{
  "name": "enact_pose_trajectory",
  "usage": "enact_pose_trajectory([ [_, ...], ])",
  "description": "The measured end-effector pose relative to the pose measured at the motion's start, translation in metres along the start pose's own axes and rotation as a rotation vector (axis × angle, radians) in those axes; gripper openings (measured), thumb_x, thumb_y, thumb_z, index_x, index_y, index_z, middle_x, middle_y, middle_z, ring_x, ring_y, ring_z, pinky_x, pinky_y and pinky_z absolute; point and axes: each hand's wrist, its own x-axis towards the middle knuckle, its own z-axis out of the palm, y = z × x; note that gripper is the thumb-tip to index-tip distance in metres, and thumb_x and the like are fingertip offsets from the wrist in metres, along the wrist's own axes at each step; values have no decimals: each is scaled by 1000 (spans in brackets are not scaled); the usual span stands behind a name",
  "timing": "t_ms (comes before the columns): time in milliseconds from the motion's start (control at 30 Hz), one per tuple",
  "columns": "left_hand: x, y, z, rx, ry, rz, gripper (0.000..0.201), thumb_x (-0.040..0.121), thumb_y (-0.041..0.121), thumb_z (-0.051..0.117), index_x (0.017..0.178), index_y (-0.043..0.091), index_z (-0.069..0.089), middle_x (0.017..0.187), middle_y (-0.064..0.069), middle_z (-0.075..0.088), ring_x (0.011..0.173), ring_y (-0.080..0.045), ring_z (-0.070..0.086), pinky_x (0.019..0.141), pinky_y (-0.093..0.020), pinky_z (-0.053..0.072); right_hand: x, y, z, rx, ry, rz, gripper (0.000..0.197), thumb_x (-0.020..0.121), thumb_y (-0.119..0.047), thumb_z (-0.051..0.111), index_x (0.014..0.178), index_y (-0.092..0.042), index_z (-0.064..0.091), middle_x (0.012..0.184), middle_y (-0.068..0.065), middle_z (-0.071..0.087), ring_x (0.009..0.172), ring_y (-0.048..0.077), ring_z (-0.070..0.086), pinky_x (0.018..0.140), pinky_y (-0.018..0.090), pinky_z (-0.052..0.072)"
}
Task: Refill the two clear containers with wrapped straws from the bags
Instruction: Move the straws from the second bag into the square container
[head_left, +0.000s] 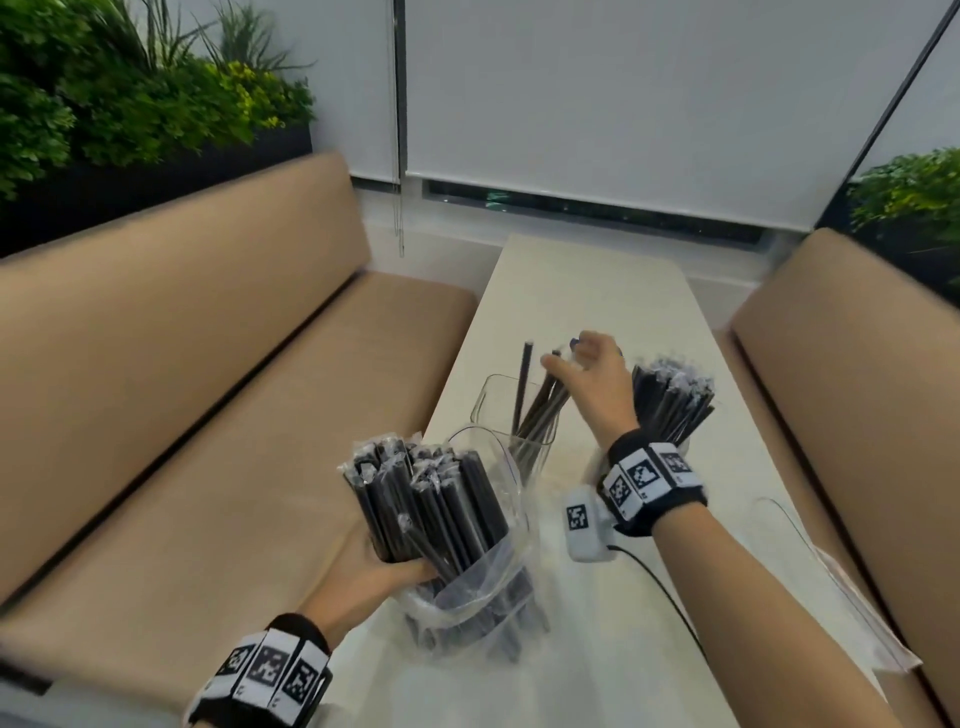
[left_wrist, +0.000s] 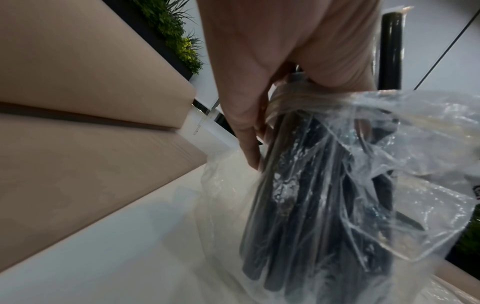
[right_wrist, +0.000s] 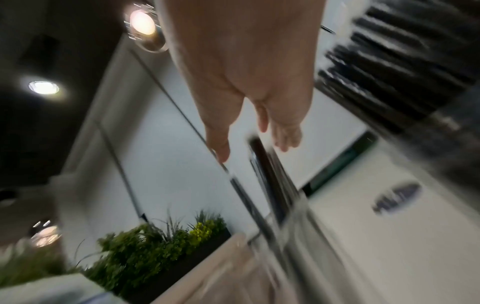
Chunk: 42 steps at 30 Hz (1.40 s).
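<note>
Head view: left hand (head_left: 363, 571) grips bagged straws (head_left: 431, 499) at the tabletop's (head_left: 587, 291) left edge; right hand (head_left: 592, 374), fingers (right_wrist: 221, 144) spread, touches straws (head_left: 540, 400) in a container (head_left: 493, 410).

No readable text, brand or number is found in any view. Only black-and-white square marker codes are seen on the wristbands (head_left: 649, 480) and on the small white device (head_left: 584, 522) below the right wrist. A dark oval mark on the table (right_wrist: 397, 197), beyond the right fingertips, is too blurred to be read.
</note>
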Motion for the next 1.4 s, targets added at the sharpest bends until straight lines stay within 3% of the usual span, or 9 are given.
enact_pose_trajectory([
  [200,9,4,6,64,-21,5,65,62,8,90,119,23,62,111,7,76,103,-6,71,86,-21,54,-39,-69,-40,-82,111,-411,27,88,-10,62,115,-10,62,114,7,66,100,16,65,91,32,53],
  [333,11,12,15,98,-50,36,55,69,-2,84,114,21,62,106,14,76,99,-2,71,84,-19,56,-101,-83,-42,467,-328,-103,9,92,-10,61,101,-6,62,92,11,72,81,23,71,79,31,60],
  [467,10,13,19,97,-43,74,51,71,-6,80,114,16,63,95,19,77,91,4,71,74,-10,54,-140,-37,-22,-42,-580,144,64,77,-50,72,127,-17,49,121,-5,59,108,12,63,90,30,55],
  [600,6,12,22,107,-122,50,41,79,-4,74,113,14,61,92,22,77,88,5,71,77,-15,57,-138,7,-8,-61,-592,130,106,73,-45,80,153,-26,14,139,-14,30,133,6,29,116,34,29],
  [800,-6,12,22,64,-304,10,101,50,77,71,136,39,34,125,40,55,117,20,51,87,-5,47,-129,45,8,46,-403,34,59,75,-42,81,127,-23,59,115,-9,70,106,6,65,89,25,53],
  [900,-7,0,32,145,-309,-1,121,50,55,90,147,36,20,143,20,44,127,14,46,100,-11,44,-137,49,12,96,-326,6,17,87,-25,72,102,-19,68,89,-12,72,80,-6,65,71,16,49],
  [1033,-5,-10,52,86,-68,-3,94,61,9,93,137,26,41,131,1,62,122,-10,60,102,-33,50,-142,49,22,66,-294,0,7,88,-14,67,94,-19,64,80,-9,67,68,-12,61,60,7,44],
  [1267,-5,9,60,53,47,32,70,69,-11,81,124,22,51,110,5,69,90,10,69,72,-8,53,-131,36,4,57,-244,-37,23,83,-12,67,104,-20,61,95,-6,70,84,1,64,67,8,46],
  [1400,3,24,56,50,22,45,67,72,-9,80,125,17,49,108,6,67,87,10,68,70,-5,52,-115,8,-16,112,-160,-100,11,86,-12,65,82,-18,57,74,-4,61,62,3,51,60,13,43],
])
